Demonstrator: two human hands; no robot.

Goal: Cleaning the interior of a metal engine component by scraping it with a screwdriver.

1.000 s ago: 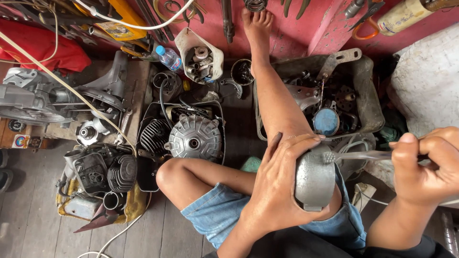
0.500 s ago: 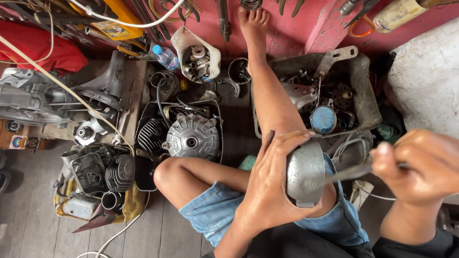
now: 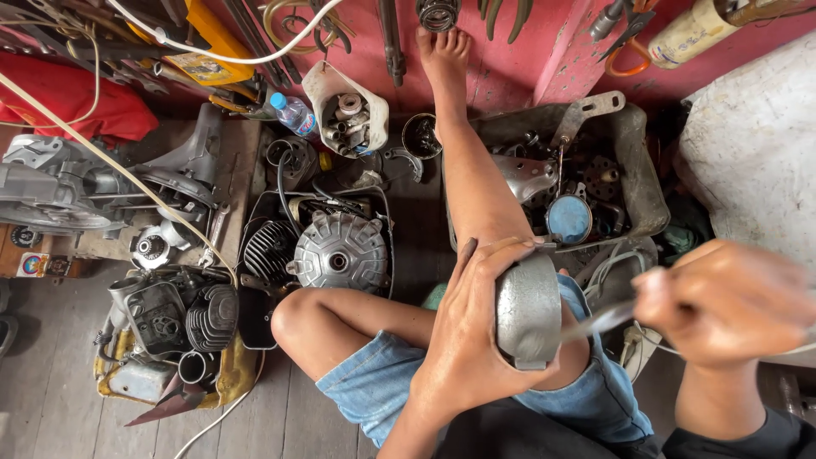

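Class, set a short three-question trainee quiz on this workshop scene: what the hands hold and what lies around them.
1. True or false: the left hand grips a rounded grey metal cover.
2. Which hand holds the thin metal tool against the cover?
A. left hand
B. right hand
C. neither
3. Fill in: the finned engine part lies on the floor beside the person's bent ____.

Key
1. True
2. B; the hand is blurred, but its fist closes on the tool.
3. knee
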